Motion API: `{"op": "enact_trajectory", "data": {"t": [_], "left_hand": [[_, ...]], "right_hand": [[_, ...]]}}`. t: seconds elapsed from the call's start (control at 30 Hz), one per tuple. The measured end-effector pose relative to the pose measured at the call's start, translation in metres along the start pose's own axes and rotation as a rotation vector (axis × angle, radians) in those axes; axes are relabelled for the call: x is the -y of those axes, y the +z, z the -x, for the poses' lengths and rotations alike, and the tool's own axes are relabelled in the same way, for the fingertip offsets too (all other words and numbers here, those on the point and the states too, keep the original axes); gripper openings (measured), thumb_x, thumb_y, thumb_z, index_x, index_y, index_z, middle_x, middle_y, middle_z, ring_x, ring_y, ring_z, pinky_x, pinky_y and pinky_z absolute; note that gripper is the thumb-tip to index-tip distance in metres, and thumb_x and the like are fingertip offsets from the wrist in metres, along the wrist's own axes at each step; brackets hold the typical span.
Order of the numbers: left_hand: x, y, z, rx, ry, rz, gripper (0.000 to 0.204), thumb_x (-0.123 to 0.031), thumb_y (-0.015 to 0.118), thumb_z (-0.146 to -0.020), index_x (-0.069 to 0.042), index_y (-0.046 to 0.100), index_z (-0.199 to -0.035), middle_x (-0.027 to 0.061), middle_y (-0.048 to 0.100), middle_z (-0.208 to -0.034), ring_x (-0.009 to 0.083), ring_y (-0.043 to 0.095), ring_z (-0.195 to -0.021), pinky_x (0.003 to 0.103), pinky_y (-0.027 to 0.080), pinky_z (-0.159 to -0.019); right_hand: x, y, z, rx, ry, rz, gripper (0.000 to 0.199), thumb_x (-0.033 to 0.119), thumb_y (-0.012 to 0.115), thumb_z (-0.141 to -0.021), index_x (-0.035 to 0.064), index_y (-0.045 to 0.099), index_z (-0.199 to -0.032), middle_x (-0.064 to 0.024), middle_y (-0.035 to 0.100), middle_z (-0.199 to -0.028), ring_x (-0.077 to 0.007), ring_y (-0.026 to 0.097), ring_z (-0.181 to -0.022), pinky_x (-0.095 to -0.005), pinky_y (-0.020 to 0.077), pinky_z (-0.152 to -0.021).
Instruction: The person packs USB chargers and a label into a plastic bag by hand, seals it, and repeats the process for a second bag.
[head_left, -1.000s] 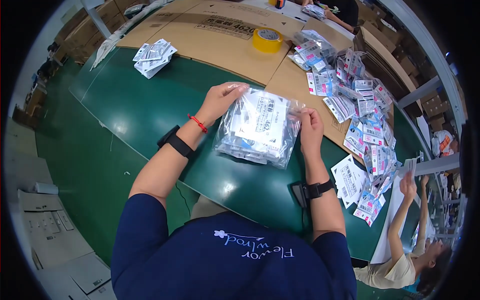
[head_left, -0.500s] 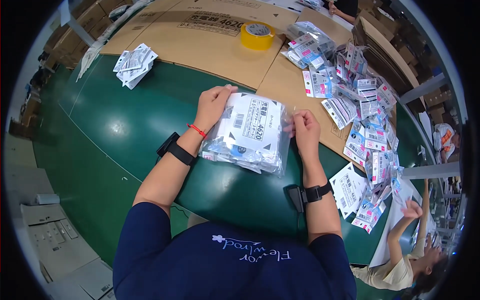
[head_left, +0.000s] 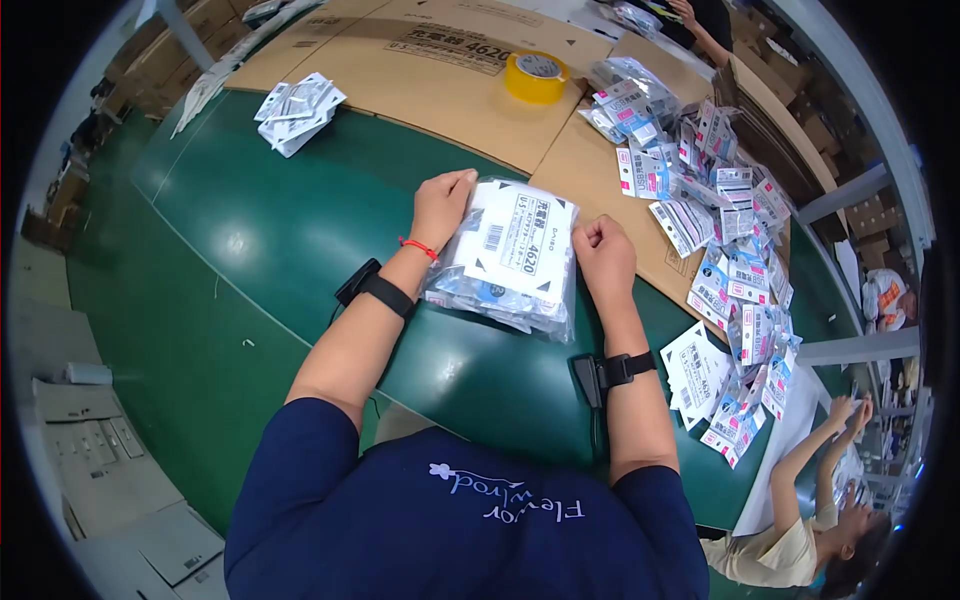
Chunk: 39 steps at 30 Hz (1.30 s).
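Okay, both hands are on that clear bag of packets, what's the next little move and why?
Probably press the clear bag flat and square it. The left hand holds its far left corner, the right hand is fisted at its right edge, and the packets inside bulge unevenly on the green table.

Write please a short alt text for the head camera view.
Both hands, left hand and right hand, hold a clear bag of small packets on a green table. More packets lie to the right.
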<state>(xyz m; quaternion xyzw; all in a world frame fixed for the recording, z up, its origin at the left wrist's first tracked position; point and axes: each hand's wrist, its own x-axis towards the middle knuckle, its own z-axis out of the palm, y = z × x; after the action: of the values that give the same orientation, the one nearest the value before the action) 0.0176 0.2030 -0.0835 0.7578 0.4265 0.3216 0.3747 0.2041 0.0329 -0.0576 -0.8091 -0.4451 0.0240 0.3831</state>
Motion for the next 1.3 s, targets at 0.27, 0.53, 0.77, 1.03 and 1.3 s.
{"op": "enact_trajectory", "data": {"t": [0.27,0.53,0.77,1.03,1.3], "left_hand": [[-0.006,-0.010,0.027,-0.133,-0.226,0.553,0.034,-0.027,0.056,-0.093,0.001,0.063,-0.112,0.0090,0.068,-0.091,0.0129,0.065,-0.079,0.027,0.051,-0.065],[-0.001,-0.022,0.041,0.135,-0.105,0.442,0.038,-0.032,0.057,-0.093,0.000,0.062,-0.114,0.0040,0.066,-0.088,0.0093,0.059,-0.072,0.022,0.047,-0.061],[-0.007,-0.036,0.044,0.264,-0.395,0.730,0.060,-0.054,0.051,-0.091,0.001,0.061,-0.113,0.0005,0.063,-0.085,0.0053,0.050,-0.064,0.020,0.042,-0.056],[0.004,-0.037,0.037,0.660,-0.476,0.759,0.076,-0.061,0.046,-0.091,0.001,0.042,-0.135,0.0132,0.053,-0.128,0.0205,0.053,-0.113,0.032,0.044,-0.093],[-0.010,-0.044,0.084,0.616,-0.369,0.946,0.053,-0.026,0.057,-0.093,0.003,0.040,-0.135,0.0135,0.054,-0.129,0.0227,0.052,-0.118,0.035,0.043,-0.099]], "right_hand": [[0.001,-0.028,-0.019,0.078,-0.076,-0.153,0.016,0.012,0.059,-0.085,-0.0002,0.060,-0.095,-0.0115,0.064,-0.080,-0.0186,0.062,-0.070,-0.0300,0.0487,-0.063],[0.087,0.023,0.012,0.217,-0.545,0.521,0.037,0.012,0.053,-0.088,0.0019,0.054,-0.124,-0.0158,0.052,-0.130,-0.0296,0.046,-0.124,-0.0407,0.0350,-0.103],[0.076,0.009,0.024,-0.008,-0.476,0.192,0.043,0.016,0.052,-0.092,0.0014,0.047,-0.132,-0.0179,0.047,-0.136,-0.0346,0.043,-0.125,-0.0448,0.0319,-0.106],[0.014,-0.024,0.063,0.271,0.683,-1.217,0.062,0.018,0.057,-0.093,0.0027,0.026,-0.145,-0.0126,0.049,-0.131,-0.0215,0.048,-0.120,-0.0348,0.0401,-0.100],[-0.004,-0.008,0.051,0.439,0.478,-1.506,0.048,0.016,0.058,-0.093,0.0018,0.041,-0.136,-0.0108,0.059,-0.118,-0.0164,0.059,-0.103,-0.0293,0.0484,-0.088]]}}
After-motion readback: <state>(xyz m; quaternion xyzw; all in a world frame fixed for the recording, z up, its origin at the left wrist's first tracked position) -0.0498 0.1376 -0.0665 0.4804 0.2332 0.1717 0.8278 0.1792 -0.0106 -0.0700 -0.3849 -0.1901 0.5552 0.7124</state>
